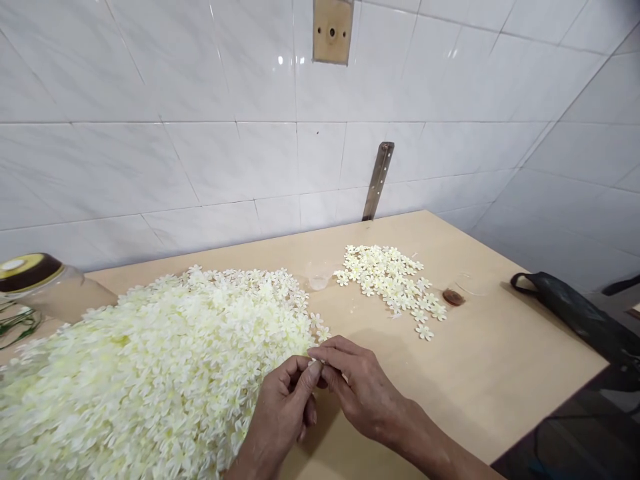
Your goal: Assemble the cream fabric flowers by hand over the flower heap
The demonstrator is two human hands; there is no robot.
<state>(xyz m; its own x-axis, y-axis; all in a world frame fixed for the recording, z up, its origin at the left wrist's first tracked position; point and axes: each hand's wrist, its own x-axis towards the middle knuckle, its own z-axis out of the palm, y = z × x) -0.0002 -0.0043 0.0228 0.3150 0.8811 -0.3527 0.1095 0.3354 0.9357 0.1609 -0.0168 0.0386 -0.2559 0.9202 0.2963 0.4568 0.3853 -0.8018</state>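
Note:
My left hand (285, 407) and my right hand (357, 383) meet at the right edge of a large heap of pale yellow-white artificial flowers (170, 373). The fingertips of both hands are pinched together around a small white flower, mostly hidden by the fingers. A smaller group of similar flowers (383, 270) lies spread on the table beyond my right hand. Between the two groups stands a small clear cup (319, 277).
On the wooden table (480, 360) are a clear jar with a brown and yellow lid (35, 273), green wire (17, 323), a small reddish-brown object (453, 297) and a black bag or strap (575, 313) at the right edge. A metal bracket (379, 180) stands against the tiled wall.

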